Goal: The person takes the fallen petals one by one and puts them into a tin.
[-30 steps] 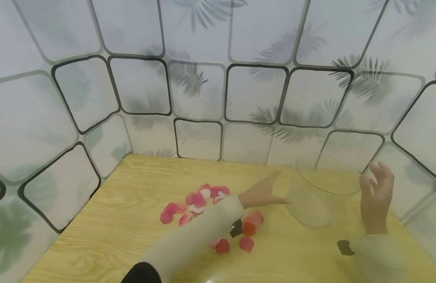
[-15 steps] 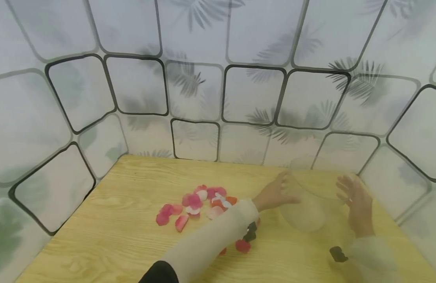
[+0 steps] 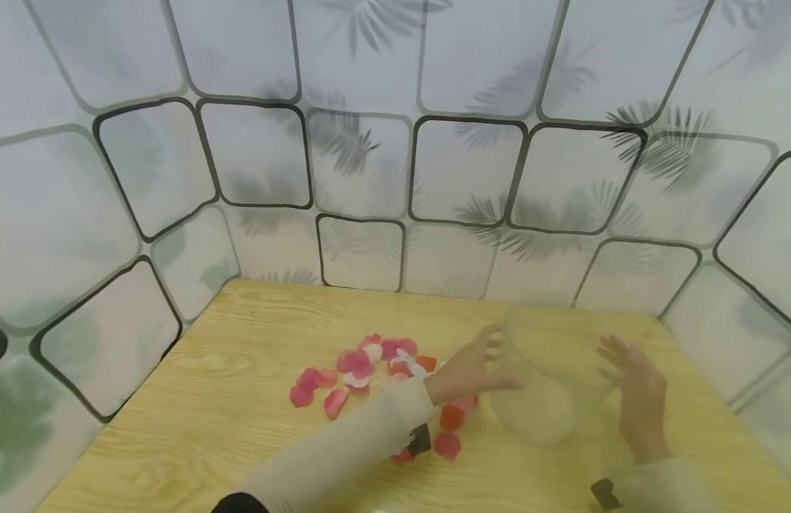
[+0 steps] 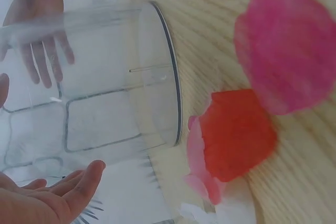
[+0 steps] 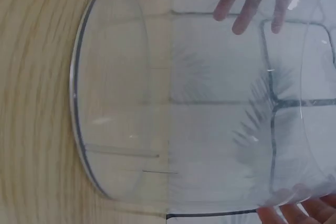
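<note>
A clear, bucket-like plastic container point(image 3: 536, 413) stands close over the wooden table at the right of the head view. My left hand point(image 3: 466, 369) is at its left side, thumb and fingers spread. On the far side my right hand point(image 3: 642, 399) reaches to the wall with extended fingers. In the left wrist view, the left hand point(image 4: 58, 198) lies beside the container point(image 4: 105, 93), and straight right fingers point(image 4: 44, 59) show across it. The right wrist view has right fingers point(image 5: 294, 213) overlapping the wall's edge and left fingers point(image 5: 252, 3) seen through the clear container point(image 5: 210, 103).
Several pink and white artificial petals point(image 3: 355, 363) are scattered left of the container. An orange-red petal point(image 3: 452, 417) lies near my left wrist. A patterned curtain-like backdrop point(image 3: 459, 171) borders the wooden table point(image 3: 177, 427) at the back and sides.
The container has shifted left and toward me. My right hand has moved left, in to the container's side. My left hand's fingers have opened around the other side.
</note>
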A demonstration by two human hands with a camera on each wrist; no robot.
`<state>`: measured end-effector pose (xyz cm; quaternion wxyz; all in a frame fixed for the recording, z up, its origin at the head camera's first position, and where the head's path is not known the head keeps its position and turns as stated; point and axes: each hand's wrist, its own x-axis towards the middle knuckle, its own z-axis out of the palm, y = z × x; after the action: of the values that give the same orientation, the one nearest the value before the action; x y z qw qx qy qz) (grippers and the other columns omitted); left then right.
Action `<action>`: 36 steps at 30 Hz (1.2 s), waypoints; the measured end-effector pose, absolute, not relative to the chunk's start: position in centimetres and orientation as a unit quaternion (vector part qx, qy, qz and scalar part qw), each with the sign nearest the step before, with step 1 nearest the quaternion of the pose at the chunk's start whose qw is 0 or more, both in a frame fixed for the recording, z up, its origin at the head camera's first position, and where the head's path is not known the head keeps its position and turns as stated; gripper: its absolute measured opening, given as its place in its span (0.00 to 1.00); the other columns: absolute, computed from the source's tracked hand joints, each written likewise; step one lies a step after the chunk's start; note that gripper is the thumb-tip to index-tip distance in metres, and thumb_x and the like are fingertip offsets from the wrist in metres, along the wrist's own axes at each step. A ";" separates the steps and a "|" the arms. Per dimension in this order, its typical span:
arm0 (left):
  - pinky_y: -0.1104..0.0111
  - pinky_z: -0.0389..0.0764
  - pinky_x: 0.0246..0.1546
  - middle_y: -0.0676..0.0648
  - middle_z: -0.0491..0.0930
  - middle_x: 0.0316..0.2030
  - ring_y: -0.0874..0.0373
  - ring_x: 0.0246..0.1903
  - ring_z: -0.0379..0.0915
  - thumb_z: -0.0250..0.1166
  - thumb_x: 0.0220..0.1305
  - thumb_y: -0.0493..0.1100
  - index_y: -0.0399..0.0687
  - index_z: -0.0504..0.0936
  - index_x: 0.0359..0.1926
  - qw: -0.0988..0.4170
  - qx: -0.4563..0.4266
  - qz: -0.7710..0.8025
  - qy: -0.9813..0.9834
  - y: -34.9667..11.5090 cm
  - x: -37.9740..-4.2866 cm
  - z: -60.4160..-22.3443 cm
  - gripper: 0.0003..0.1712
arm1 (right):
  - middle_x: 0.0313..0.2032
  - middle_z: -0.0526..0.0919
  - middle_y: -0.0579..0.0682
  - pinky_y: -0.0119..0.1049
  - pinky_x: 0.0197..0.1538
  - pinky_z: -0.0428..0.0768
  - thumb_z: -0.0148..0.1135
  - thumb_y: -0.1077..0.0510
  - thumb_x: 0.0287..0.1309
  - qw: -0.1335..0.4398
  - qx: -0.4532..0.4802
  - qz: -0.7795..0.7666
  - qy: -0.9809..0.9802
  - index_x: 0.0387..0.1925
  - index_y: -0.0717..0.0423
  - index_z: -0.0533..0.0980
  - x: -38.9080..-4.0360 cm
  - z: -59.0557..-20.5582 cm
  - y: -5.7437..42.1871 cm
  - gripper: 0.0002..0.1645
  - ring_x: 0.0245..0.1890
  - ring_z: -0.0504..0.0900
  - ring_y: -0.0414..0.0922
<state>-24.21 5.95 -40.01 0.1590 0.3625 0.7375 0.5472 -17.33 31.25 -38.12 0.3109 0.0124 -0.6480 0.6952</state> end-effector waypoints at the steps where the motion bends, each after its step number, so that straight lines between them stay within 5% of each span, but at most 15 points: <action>1: 0.61 0.73 0.58 0.54 0.59 0.69 0.56 0.65 0.63 0.69 0.53 0.55 0.69 0.47 0.70 0.155 0.329 0.539 0.760 6.8 -23.9 -39.2 0.50 | 0.42 0.84 0.34 0.20 0.39 0.79 0.39 0.57 0.72 0.310 0.002 0.678 -0.667 0.51 0.66 0.74 -17.1 -37.9 31.1 0.21 0.40 0.82 0.29; 4: 0.62 0.75 0.56 0.47 0.62 0.68 0.51 0.63 0.66 0.69 0.55 0.48 0.61 0.48 0.71 0.154 0.301 0.501 0.797 6.6 -23.1 -38.3 0.49 | 0.47 0.78 0.29 0.15 0.45 0.73 0.34 0.53 0.73 0.326 -0.046 0.576 -0.748 0.58 0.67 0.67 -16.6 -37.3 30.6 0.26 0.45 0.75 0.23; 6: 0.61 0.74 0.57 0.44 0.62 0.67 0.50 0.63 0.66 0.67 0.57 0.49 0.59 0.48 0.71 0.158 0.305 0.480 0.807 5.6 -22.7 -38.0 0.48 | 0.53 0.75 0.35 0.17 0.53 0.67 0.33 0.53 0.72 0.360 -0.071 0.506 -0.780 0.63 0.62 0.64 -16.4 -36.7 30.1 0.26 0.51 0.70 0.24; 9: 0.60 0.74 0.56 0.44 0.62 0.67 0.49 0.63 0.66 0.63 0.60 0.53 0.59 0.50 0.71 0.165 0.326 0.444 0.818 3.7 -22.2 -37.7 0.43 | 0.59 0.71 0.56 0.25 0.64 0.60 0.39 0.58 0.66 0.456 -0.018 0.419 -0.785 0.63 0.62 0.64 -16.3 -36.3 29.2 0.26 0.60 0.66 0.38; 12: 0.61 0.74 0.57 0.47 0.64 0.66 0.50 0.62 0.66 0.59 0.64 0.55 0.56 0.56 0.70 0.162 0.362 0.386 0.833 1.0 -21.8 -37.4 0.37 | 0.54 0.72 0.71 0.31 0.67 0.59 0.45 0.58 0.59 0.539 0.104 0.309 -0.777 0.56 0.71 0.68 -16.4 -36.7 27.7 0.27 0.57 0.69 0.59; 16: 0.64 0.72 0.58 0.50 0.72 0.61 0.55 0.59 0.69 0.57 0.66 0.50 0.50 0.68 0.63 0.144 0.400 0.285 0.859 -2.5 -21.3 -37.6 0.26 | 0.40 0.79 0.67 0.42 0.54 0.70 0.46 0.52 0.57 0.590 0.203 0.182 -0.760 0.43 0.72 0.75 -16.6 -37.9 25.5 0.26 0.41 0.74 0.63; 20: 0.68 0.74 0.55 0.51 0.76 0.54 0.59 0.53 0.73 0.60 0.63 0.43 0.50 0.75 0.55 0.119 0.450 0.171 0.868 -4.9 -20.7 -38.3 0.19 | 0.28 0.80 0.62 0.50 0.35 0.65 0.46 0.53 0.58 0.619 0.236 0.124 -0.738 0.31 0.68 0.78 -16.8 -38.8 24.7 0.21 0.29 0.74 0.59; 27: 0.77 0.75 0.40 0.56 0.80 0.40 0.65 0.36 0.74 0.63 0.59 0.46 0.54 0.80 0.48 0.009 0.553 -0.019 0.833 -6.5 -20.9 -39.3 0.15 | 0.20 0.78 0.59 0.45 0.30 0.60 0.50 0.57 0.56 0.659 0.262 0.112 -0.696 0.23 0.67 0.77 -17.2 -39.1 24.7 0.17 0.21 0.69 0.55; 36: 0.76 0.73 0.35 0.57 0.80 0.34 0.66 0.29 0.70 0.65 0.57 0.42 0.54 0.81 0.40 0.055 0.511 -0.023 0.858 -6.3 -21.4 -39.2 0.09 | 0.18 0.78 0.58 0.42 0.27 0.61 0.49 0.58 0.57 0.649 0.273 0.070 -0.706 0.23 0.67 0.76 -16.8 -38.7 24.8 0.17 0.17 0.69 0.52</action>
<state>-21.44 -6.33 -39.23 0.0555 0.5108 0.8576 -0.0233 -16.75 24.76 -38.73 0.6492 0.2734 -0.7063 0.0704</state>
